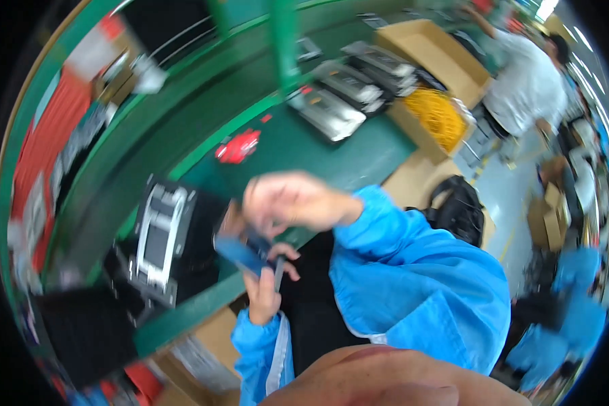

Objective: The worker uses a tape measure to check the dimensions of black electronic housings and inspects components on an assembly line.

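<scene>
My left hand (264, 294) is closed around a flat, blue-grey rectangular thing (240, 254) with a dark side, held in front of my body near the bench edge. Its kind is blurred. Just above it, my right hand (294, 201) is raised with curled fingers, smeared by motion. Whatever those fingers may pinch is hidden. To the left on the bench stands a black case with a silver metal frame (161, 237). Beyond my hands lies a small pile of red pieces (238, 147) on the green bench top.
Several silver-and-black metal units (328, 111) sit at the back of the bench (379, 150). Beside them is a cardboard box of yellow cords (432, 116). A green post (284, 51) rises behind. A black bag (457, 211) lies to the right. A co-worker in white (528, 81) is farther off.
</scene>
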A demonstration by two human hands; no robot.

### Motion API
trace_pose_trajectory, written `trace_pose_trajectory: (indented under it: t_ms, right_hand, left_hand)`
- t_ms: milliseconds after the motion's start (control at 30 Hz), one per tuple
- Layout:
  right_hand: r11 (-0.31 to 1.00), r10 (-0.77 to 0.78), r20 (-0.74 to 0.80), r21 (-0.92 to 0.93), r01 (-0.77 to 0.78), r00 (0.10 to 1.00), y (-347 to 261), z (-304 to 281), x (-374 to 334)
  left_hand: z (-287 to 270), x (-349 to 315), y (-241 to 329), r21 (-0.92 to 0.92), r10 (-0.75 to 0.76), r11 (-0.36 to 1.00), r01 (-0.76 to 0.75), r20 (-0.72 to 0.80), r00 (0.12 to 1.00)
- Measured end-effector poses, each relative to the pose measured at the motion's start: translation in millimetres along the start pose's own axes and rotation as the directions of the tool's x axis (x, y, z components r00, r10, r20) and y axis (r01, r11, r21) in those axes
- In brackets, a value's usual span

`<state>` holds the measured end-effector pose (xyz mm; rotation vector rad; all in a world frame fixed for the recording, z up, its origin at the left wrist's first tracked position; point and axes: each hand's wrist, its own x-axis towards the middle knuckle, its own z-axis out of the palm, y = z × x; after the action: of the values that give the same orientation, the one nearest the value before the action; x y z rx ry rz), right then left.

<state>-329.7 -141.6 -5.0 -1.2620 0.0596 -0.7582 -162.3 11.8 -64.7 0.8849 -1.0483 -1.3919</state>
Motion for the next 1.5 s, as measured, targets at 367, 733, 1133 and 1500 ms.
trace_pose_trajectory:
  t_ms: [367, 733, 1133, 1500]
  right_hand:
    - [0.478, -0.357, -0.224, -0.878, -0.029, 0.907, 66, -99, 73]
    - [0.870, 0.472, 0.680, -0.255, -0.422, 0.562, -28, -4, 91]
    - [0.783, 0.059, 0.269, -0.609, 0.122, 0.961, -35, -36, 157]
    - [0.628, 0.064, 0.097, -0.777, 0.036, 0.993, -21, -47, 165]
  left_hand:
    - [5, 0, 11, -0.181, 0.016, 0.983, -0.042, -0.147, 0.989]
    - [-19, 15, 67, -0.035, 0.197, 0.977, -0.209, -0.219, 0.956]
    - [-55, 5, 161, 0.823, 0.658, 0.561, -0.091, -0.378, 0.651]
    - [-64, 50, 162, 0.938, 0.432, 0.263, 0.225, -0.323, 0.842]
